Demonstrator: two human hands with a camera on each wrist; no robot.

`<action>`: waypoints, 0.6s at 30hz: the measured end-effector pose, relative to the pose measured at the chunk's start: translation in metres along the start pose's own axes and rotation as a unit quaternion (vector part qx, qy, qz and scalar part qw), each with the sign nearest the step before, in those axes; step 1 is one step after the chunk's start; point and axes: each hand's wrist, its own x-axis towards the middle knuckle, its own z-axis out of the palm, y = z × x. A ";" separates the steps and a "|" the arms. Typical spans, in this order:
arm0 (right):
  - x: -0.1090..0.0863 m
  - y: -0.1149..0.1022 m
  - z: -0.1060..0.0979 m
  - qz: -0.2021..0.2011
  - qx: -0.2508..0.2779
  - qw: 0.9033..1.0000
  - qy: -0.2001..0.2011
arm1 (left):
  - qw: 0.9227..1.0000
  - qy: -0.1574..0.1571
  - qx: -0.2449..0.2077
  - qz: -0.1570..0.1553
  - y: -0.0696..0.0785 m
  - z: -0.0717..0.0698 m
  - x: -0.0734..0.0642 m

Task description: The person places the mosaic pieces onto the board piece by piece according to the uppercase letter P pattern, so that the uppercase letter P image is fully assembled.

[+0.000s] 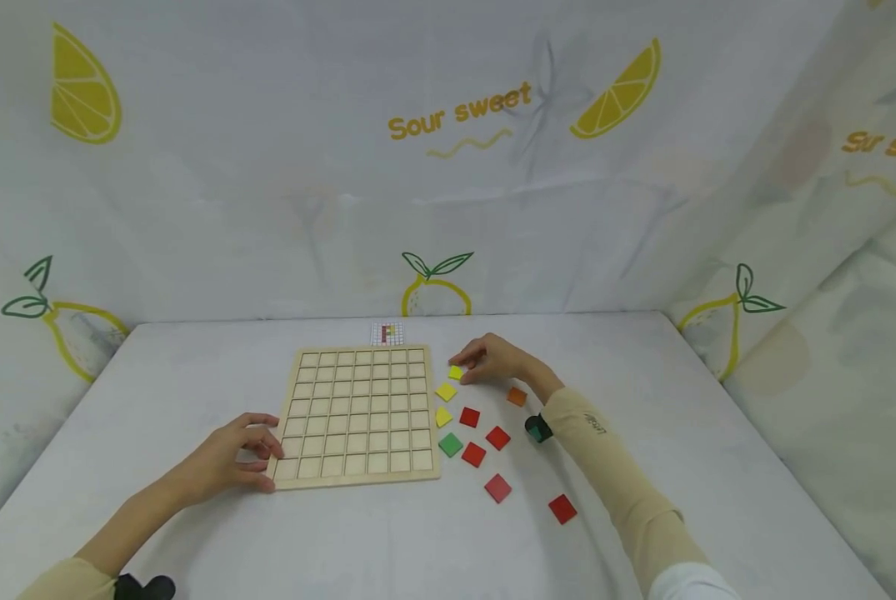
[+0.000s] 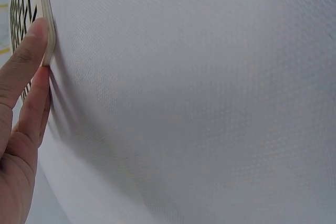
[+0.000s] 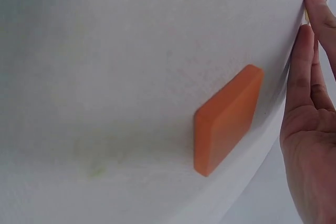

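Observation:
A square wooden grid board [image 1: 357, 482] lies flat on the table. My left hand [image 1: 230, 457] holds its near left corner; in the left wrist view the thumb [image 2: 37, 31] lies on the edge and the other fingers are against the side. Beyond the board's right side, my right hand [image 1: 493, 358] pinches a yellow tile [image 1: 455, 372] between thumb and fingertips, low over the cloth. Two more yellow tiles, one of them here [image 1: 446, 392], lie between that hand and the board. An orange tile [image 3: 228, 121] lies under the right wrist.
Right of the board lie a green tile [image 1: 451, 444] and several red tiles [image 1: 473, 454], one farther out [image 1: 563, 509]. A small card with a coloured grid pattern [image 1: 387, 334] lies behind the board. A white lemon-print cloth [image 1: 327, 233] hangs behind the table.

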 end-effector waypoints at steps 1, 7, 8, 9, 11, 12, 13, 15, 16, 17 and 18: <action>0.000 0.000 0.001 -0.004 -0.005 1.000 0.002 | 1.000 0.001 -0.001 -0.001 -0.001 0.000 0.000; -0.001 0.000 0.002 0.005 -0.004 1.000 0.021 | 1.000 0.000 -0.011 -0.006 -0.003 0.000 0.000; -0.002 0.000 0.001 0.012 0.004 1.000 0.024 | 1.000 -0.001 -0.014 -0.006 -0.004 0.000 0.001; -0.003 0.000 0.001 0.018 0.017 0.999 0.029 | 1.000 -0.002 -0.018 -0.007 -0.004 0.000 0.001; -0.007 0.001 -0.002 0.030 0.041 0.998 0.038 | 1.000 -0.003 -0.026 -0.010 -0.003 0.000 0.001; -0.008 0.002 -0.003 0.038 0.053 0.997 0.044 | 0.999 -0.004 -0.031 -0.011 -0.003 0.000 0.001; -0.010 0.003 -0.003 0.046 0.063 0.996 0.048 | 0.999 -0.004 -0.037 -0.012 -0.003 0.000 0.001; -0.014 0.006 -0.005 0.058 0.078 0.994 0.054 | 0.999 -0.005 -0.046 -0.015 -0.002 -0.001 0.001; -0.015 0.007 -0.006 0.064 0.083 0.993 0.054 | 0.999 -0.005 -0.049 -0.017 -0.002 -0.001 0.001; -0.016 0.008 -0.006 0.069 0.090 0.992 0.055 | 0.998 -0.006 -0.053 -0.019 -0.001 -0.001 0.000; -0.017 0.010 -0.006 0.072 0.099 0.991 0.056 | 0.998 -0.006 -0.055 -0.020 -0.001 -0.001 0.000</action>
